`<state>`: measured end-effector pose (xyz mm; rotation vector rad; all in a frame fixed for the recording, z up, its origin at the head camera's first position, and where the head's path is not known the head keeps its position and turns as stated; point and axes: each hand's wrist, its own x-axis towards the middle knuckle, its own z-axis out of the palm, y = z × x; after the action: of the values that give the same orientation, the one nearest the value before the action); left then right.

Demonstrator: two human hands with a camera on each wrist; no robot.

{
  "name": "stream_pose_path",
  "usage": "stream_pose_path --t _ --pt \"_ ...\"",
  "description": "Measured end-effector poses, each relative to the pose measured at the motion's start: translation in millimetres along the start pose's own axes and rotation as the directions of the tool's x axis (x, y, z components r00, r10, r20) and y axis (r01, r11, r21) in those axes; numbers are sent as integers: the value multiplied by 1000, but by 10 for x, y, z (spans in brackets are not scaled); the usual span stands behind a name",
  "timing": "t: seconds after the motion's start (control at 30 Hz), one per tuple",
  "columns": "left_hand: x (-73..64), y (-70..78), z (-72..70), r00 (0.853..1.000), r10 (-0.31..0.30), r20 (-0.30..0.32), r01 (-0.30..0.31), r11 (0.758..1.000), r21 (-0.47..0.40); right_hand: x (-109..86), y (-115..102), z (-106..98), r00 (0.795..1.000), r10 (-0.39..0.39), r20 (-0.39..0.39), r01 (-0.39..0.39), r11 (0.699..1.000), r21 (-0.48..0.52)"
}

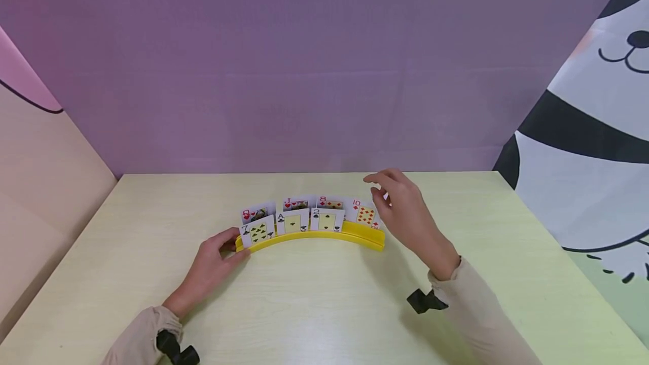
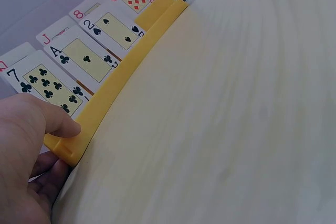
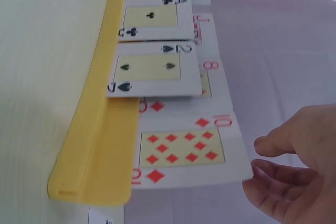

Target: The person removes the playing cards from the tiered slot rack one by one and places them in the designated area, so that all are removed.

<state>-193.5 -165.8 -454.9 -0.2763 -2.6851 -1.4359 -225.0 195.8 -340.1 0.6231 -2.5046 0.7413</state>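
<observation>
1. left hand point(image 1: 212, 262), in a pale sleeve point(image 1: 139, 335): clamped on the left end of the yellow card holder point(image 1: 366, 232), thumb at the front face and fingers behind. the holder curves across the pale table point(image 1: 304, 308), before a purple backdrop point(image 1: 304, 72).

2. left portion: the seven of clubs point(image 1: 257, 231) stands in the front row, partly covering a red court card point(image 1: 257, 212), apparently a queen, in the back row.

3. middle portion: the ace of clubs point(image 1: 292, 222) stands before the jack of hearts point(image 1: 299, 203); just beside it, the two of spades point(image 1: 327, 219) stands before the eight of diamonds point(image 1: 330, 203).

4. right portion: the ten of diamonds point(image 1: 365, 214) stands alone in the back row, the front groove before it bare.

5. beyond the right end: a white piece point(image 3: 100, 217), mostly cut off in the right wrist view; whether it is another card cannot be told.

6. right hand point(image 1: 408, 207): just beside the ten's upper corner, thumb and fingers apart, gripping nothing; contact cannot be told. the step in hand is judged to be setting cards in two rows, nearly complete; the next move probably calls for a card in the bare front groove, the left hand steadying the holder.
</observation>
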Motion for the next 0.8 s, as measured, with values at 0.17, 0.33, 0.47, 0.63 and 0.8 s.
stream_pose_path --t 0.17,0.33,0.47,0.63,0.8 --pt "6 6 0 1000 -1 0 1 1000 -7 -20 -137 23 1000 -26 -1 26 1000 0" --pt "6 4 -1 1000 3 -1 -3 1000 -15 -53 -278 56 996 -82 -20 82 996 -23" --pt "3 4 -1 1000 7 -4 -7 1000 -14 -73 -359 100 991 -129 -40 127 991 -36" --pt "1 -3 3 1000 12 -7 -13 1000 -12 -93 -395 156 990 -141 -29 140 990 -21" --pt "-4 2 -3 1000 15 -4 -15 1000 -5 -112 -396 217 986 -164 24 164 986 -14"
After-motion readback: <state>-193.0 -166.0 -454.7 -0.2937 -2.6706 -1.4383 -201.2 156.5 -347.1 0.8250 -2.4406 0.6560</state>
